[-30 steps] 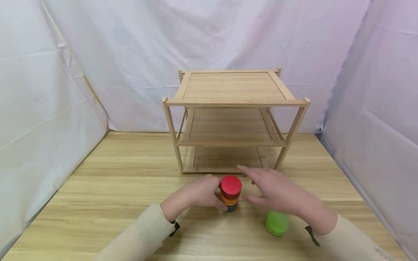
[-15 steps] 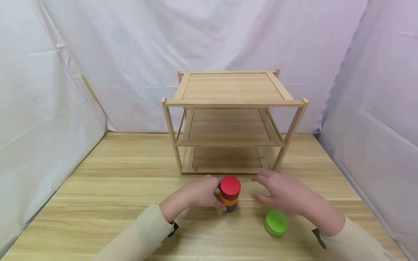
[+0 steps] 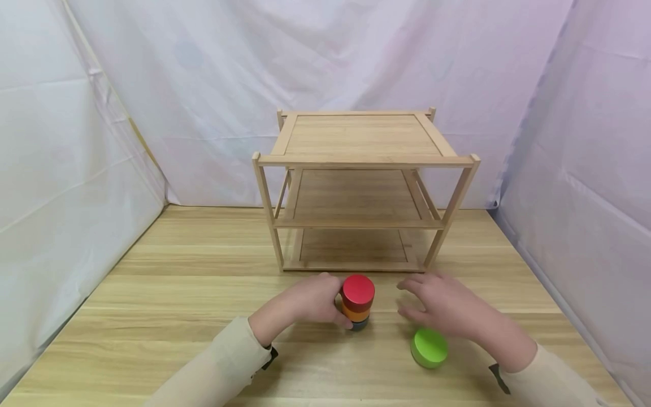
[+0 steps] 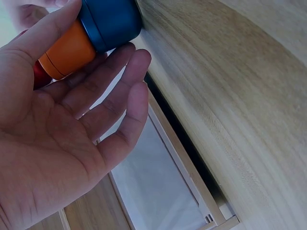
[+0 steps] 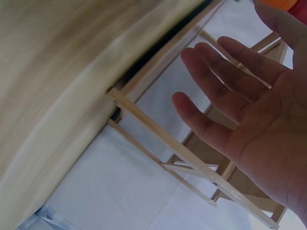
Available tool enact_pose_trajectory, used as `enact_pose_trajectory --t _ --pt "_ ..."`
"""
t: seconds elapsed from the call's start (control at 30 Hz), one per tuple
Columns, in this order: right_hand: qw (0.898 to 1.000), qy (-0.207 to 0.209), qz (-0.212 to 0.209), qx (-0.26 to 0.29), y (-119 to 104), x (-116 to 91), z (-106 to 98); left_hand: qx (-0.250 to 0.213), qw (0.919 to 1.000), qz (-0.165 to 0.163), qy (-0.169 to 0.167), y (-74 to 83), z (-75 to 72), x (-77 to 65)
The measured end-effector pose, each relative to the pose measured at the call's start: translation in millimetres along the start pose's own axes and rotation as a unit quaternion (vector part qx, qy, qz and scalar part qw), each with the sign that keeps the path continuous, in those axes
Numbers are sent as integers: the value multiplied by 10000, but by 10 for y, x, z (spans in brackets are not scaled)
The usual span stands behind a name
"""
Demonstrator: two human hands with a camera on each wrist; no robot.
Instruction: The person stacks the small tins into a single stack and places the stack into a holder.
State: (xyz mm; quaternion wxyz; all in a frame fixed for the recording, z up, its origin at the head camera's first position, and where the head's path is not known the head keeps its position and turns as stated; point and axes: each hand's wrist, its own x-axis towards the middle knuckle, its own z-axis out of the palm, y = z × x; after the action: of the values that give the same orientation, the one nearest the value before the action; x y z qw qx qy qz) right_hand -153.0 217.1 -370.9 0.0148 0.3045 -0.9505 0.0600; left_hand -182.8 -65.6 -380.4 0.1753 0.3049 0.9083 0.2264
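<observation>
A stack of small round tins stands upright on the table, in front of the rack. A red tin (image 3: 358, 290) is on top, an orange tin (image 3: 356, 315) in the middle and a dark blue tin (image 4: 115, 24) at the bottom. My left hand (image 3: 316, 299) holds the stack from its left side, thumb in front and fingers behind. To the right of the stack, my right hand (image 3: 447, 305) holds nothing, its fingers loosely bent and spread apart. Just in front of that hand lies a bright green round tin (image 3: 429, 346), apart from the stack.
Behind the hands stands a three-tier wooden rack (image 3: 363, 135), its front edge close to the stack. Light wood-grain table (image 3: 193, 294) extends to both sides. White cloth (image 3: 213, 102) hangs at the back and sides.
My right hand has drawn away from the stack to the right, slowing towards now. The left hand and the stacked tins stay in place.
</observation>
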Motion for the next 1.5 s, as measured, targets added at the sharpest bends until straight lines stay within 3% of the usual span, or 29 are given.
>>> enact_pose_trajectory --t 0.2,0.4,0.73,1.2,1.33,1.5 --pt "10000 -53 -21 80 32 -26 114 -63 10000 16 -16 -17 6 4" --pt "9988 -419 113 232 19 -22 193 -70 10000 11 -12 -25 1 3" --pt "9961 -732 353 356 16 -17 198 -16 10000 69 23 -51 6 30" --pt "9703 -1940 1014 1026 -45 -249 14 45 10000 -1 12 -32 -4 8" --pt "9641 -2060 1159 1213 -58 -305 26 34 10000 3 -23 -30 -1 -2" --pt "9655 -2011 1016 1307 -23 -322 24 93 10000 31 -7 -30 -6 -6"
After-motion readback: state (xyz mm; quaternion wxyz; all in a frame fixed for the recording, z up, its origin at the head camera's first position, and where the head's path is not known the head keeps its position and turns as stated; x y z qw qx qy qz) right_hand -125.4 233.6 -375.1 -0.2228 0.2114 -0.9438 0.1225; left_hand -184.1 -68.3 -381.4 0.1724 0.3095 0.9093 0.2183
